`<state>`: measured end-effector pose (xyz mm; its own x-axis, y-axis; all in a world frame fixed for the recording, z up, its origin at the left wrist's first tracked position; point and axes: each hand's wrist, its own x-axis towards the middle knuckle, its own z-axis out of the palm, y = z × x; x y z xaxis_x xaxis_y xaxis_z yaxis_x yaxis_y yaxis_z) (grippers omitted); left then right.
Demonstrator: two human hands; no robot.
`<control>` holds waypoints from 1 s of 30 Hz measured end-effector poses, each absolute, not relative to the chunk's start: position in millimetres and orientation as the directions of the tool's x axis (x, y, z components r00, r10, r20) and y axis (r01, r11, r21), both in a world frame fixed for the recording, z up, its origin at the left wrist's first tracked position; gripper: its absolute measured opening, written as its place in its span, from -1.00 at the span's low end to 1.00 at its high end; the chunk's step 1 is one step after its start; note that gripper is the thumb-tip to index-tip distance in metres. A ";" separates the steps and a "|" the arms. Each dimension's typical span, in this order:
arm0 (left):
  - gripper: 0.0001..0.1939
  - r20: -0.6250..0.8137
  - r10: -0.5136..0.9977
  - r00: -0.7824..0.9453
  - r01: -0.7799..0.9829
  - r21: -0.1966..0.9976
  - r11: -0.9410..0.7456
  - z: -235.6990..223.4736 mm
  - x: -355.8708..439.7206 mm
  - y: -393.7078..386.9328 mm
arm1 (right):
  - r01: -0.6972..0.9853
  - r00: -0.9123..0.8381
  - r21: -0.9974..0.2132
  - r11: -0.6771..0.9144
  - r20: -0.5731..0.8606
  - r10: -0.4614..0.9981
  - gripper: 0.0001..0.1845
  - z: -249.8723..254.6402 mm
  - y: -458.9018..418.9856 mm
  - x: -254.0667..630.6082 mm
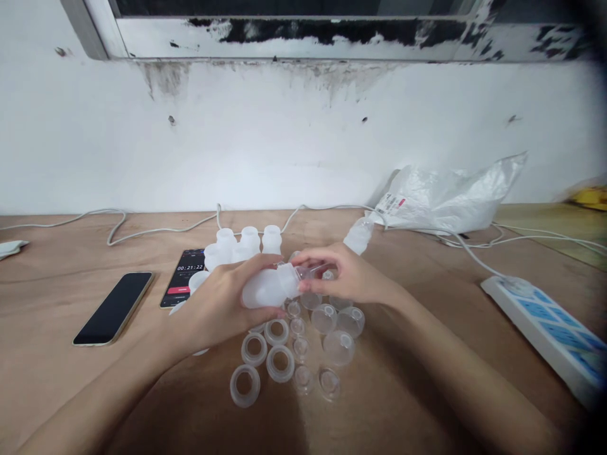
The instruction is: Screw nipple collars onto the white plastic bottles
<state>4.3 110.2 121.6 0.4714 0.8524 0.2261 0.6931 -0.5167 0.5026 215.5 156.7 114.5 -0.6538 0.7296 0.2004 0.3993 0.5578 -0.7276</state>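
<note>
A brown table (pixel 52 278) met a white, stained wall (pixel 265 139). Over the table, the left hand (pixel 220 303) gripped a smooth, milky bottle (pixel 265 289), tilted; the right hand (pixel 351 272) pinched a clear piece (pixel 307 272) at its mouth. Rings (pixel 245 401) and translucent caps (pixel 338 349) lay below.

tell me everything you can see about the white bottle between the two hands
The bottle is milky white and smooth, apparently plastic, with a rounded body and a narrower, ridged neck. It is held on its side, tilted slightly, neck toward the right hand, above the table. The left hand grips its body, hiding part of it; the right hand holds a clear piece at the neck end. Whether that piece is attached is unclear.
</note>
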 end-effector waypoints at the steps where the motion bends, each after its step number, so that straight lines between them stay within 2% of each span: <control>1: -0.48 0.237 0.841 0.486 0.687 0.491 -0.536 120.3 4.2 109.9 | 0.407 -0.660 -0.735 0.543 0.174 0.731 -0.72 113.1 155.8 214.2; 7: -0.50 0.210 0.832 0.514 0.691 0.473 -0.547 121.0 5.1 109.2 | 0.435 -0.677 -0.781 0.448 0.044 0.734 -0.56 112.8 154.1 212.8; 10: -0.49 0.217 0.843 0.492 0.694 0.486 -0.530 124.9 5.7 110.1 | 0.470 -0.657 -0.710 0.524 0.114 0.745 -0.64 120.1 154.4 217.9; 11: -0.49 0.220 0.845 0.488 0.693 0.492 -0.528 126.1 5.8 110.1 | 0.469 -0.655 -0.683 0.560 0.156 0.739 -0.58 122.7 154.4 220.0; 13: -0.49 0.225 0.843 0.489 0.681 0.506 -0.530 127.9 5.7 109.8 | 0.444 -0.674 -0.643 0.624 0.219 0.705 -0.35 126.3 154.1 223.7; 14: -0.49 0.229 0.840 0.492 0.671 0.515 -0.533 128.2 5.6 109.5 | 0.427 -0.697 -0.632 0.647 0.226 0.681 -0.32 127.2 153.9 224.9; 18: -0.49 0.223 0.849 0.478 0.672 0.529 -0.518 126.4 4.5 109.4 | 0.394 -0.746 -0.592 0.703 0.241 0.621 -0.48 125.2 153.5 223.2; 22: -0.36 0.231 0.865 0.446 0.708 0.501 -0.499 121.0 2.5 110.5 | 0.425 -0.712 -0.591 0.685 0.249 0.656 -0.55 119.5 153.7 216.2; 25: -0.37 0.265 0.835 0.483 0.705 0.448 -0.550 117.5 1.3 109.5 | 0.475 -0.684 -0.557 0.681 0.253 0.684 -0.64 113.5 153.7 211.4; 30: -0.45 0.296 0.787 0.542 0.689 0.380 -0.617 117.4 1.1 106.0 | 0.514 -0.660 -0.579 0.633 0.205 0.723 -0.48 111.2 151.6 209.1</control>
